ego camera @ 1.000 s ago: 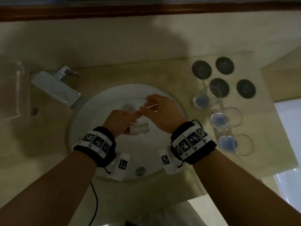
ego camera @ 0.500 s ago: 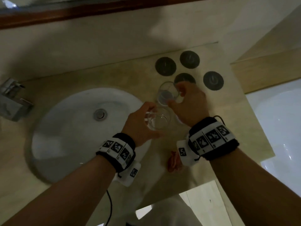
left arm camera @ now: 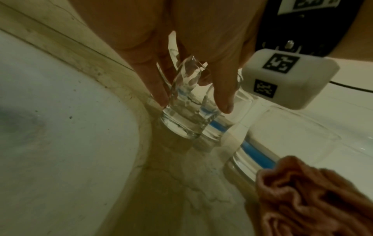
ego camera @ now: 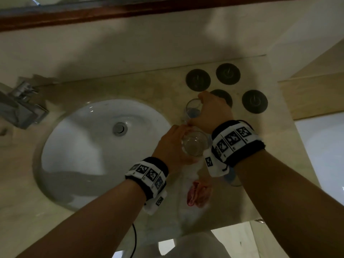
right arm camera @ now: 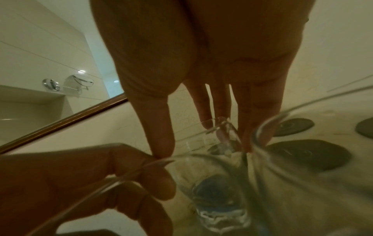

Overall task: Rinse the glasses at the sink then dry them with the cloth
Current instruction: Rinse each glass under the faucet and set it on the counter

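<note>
Two hands are busy beside the sink (ego camera: pixel 61 146), seen from the head view. The left hand (ego camera: pixel 173 148) has its grip curled round a clear glass (ego camera: pixel 194 144), which stands upright with its mouth up, just right of the bowl, over the surface (ego camera: pixel 149 90). The right hand (ego camera: pixel 212 112) reaches past it and pinches the rim of a second glass with a blue bottom (ego camera: pixel 193 110), a bit farther back, near the dark round coasters (ego camera: pixel 198 80). The pink cloth (ego camera: pixel 197 194) lies crumpled on the surface, close to the person, just behind the left hand. So the cloth is nearer the left hand, but both hands are full.

From the left wrist view, the fingers (left arm camera: pixel 224 95) wrap the wet glass (left arm camera: pixel 185 115) from above, and its base looks close to the surface; I cannot tell if it touches. The cloth (left arm camera: pixel 315 194) sits low on the right, near another blue-bottomed glass (left arm camera: pixel 254 153).

From the right wrist view, the thumb (right arm camera: pixel 161 135) and fingers nip the glass rim from above. I think one hand must let go before it can pick up the cloth.
</note>
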`<state>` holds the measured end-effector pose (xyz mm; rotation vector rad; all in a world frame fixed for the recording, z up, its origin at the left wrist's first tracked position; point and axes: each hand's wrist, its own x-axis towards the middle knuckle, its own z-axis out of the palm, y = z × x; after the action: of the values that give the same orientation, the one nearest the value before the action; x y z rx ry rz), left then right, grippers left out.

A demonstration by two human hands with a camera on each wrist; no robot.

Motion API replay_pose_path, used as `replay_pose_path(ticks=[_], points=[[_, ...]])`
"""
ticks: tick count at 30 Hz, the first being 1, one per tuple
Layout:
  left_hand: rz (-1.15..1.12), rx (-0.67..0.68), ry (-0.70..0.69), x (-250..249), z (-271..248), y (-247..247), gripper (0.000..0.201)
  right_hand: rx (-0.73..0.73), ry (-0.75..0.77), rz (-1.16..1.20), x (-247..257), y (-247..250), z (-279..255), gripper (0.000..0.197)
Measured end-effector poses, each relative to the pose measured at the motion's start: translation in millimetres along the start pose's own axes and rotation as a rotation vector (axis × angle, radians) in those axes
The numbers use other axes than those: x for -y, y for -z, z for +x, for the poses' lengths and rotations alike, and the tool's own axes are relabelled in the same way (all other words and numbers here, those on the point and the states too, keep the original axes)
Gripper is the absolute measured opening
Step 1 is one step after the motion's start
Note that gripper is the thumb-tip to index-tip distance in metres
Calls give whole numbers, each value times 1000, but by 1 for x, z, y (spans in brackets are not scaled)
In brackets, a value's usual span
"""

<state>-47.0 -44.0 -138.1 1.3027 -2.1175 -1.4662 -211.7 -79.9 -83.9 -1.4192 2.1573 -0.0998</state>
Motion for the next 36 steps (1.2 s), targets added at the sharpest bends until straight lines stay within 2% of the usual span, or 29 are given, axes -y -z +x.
replay_pose_path(ticks=[2,6,8,14,17,20,24,26,28,30,32,36], points=[[-8,15,20,0,1,1,95,2,-22,-39,1,-2,4,73],[-69,66,80,0,-1,8,104,0,-60,-112,6,-1,7,82],[-145,60,103,2,-4,17,106,-47,-47,-121,12,6,4,75],[-317,-184,90,9,-10,63,96,-151,107,-115,59,44,-27,63],[-294,-296,37,17,-16,93,93,-105,203,-129,106,43,-36,69],[-276,-366,23,29,-25,127,93,-16,278,-165,157,26,-40,70],[-398,-439,75,66,-45,164,90,112,376,-116,209,-18,-40,71],[-390,-463,120,90,-59,175,86,188,413,-83,231,-39,-37,79],[-412,-482,186,112,-72,186,83,219,422,-35,252,-55,-31,77],[-382,-501,244,131,-83,198,82,221,407,47,274,-71,-20,66],[-330,-506,291,149,-93,208,89,197,399,108,296,-86,-6,58],[-317,-539,394,172,-99,221,105,49,444,185,333,-103,17,44]])
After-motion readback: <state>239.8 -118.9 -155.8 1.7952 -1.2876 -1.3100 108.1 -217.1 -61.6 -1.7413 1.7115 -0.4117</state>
